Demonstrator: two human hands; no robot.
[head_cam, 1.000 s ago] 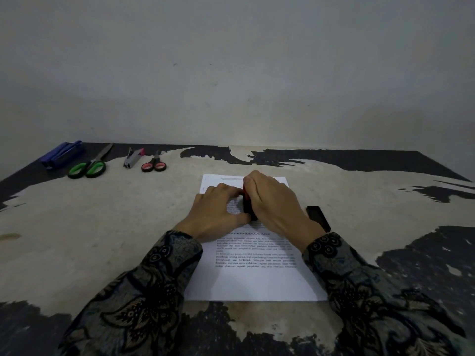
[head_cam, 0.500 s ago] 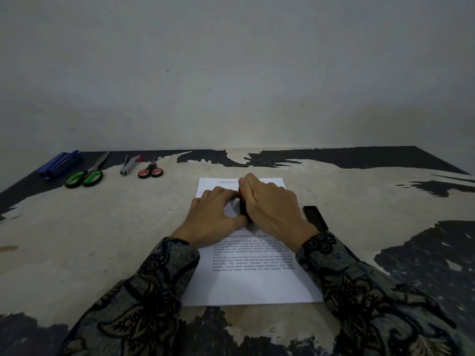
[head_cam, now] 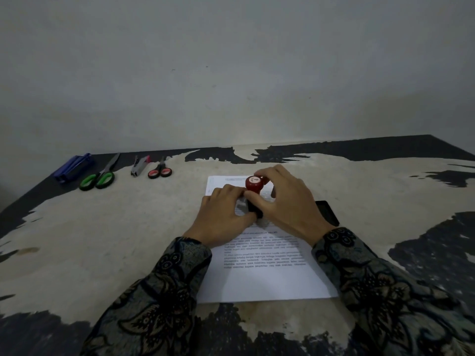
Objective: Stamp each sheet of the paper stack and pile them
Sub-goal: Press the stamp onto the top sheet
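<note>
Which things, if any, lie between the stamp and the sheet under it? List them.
Nothing visible does. The right hand grips the red-topped stamp directly over the upper part of the top sheet, and the left hand holds its dark base. The stamp's underside is hidden, so contact with the paper cannot be confirmed.

Printed sheet [head_cam: 267,276]: the text is too small and blurred to read, and its middle lies hidden under the left hand [head_cam: 223,214] and right hand [head_cam: 288,201]. Stamp [head_cam: 254,185]: only the red cap and a dark strip of body show (the base is covered by fingers), so contact with the paper cannot be told. Black object [head_cam: 327,211]: partly hidden behind the right wrist, identity unclear. Both sleeves [head_cam: 385,291] are cut off by the lower edge.
</note>
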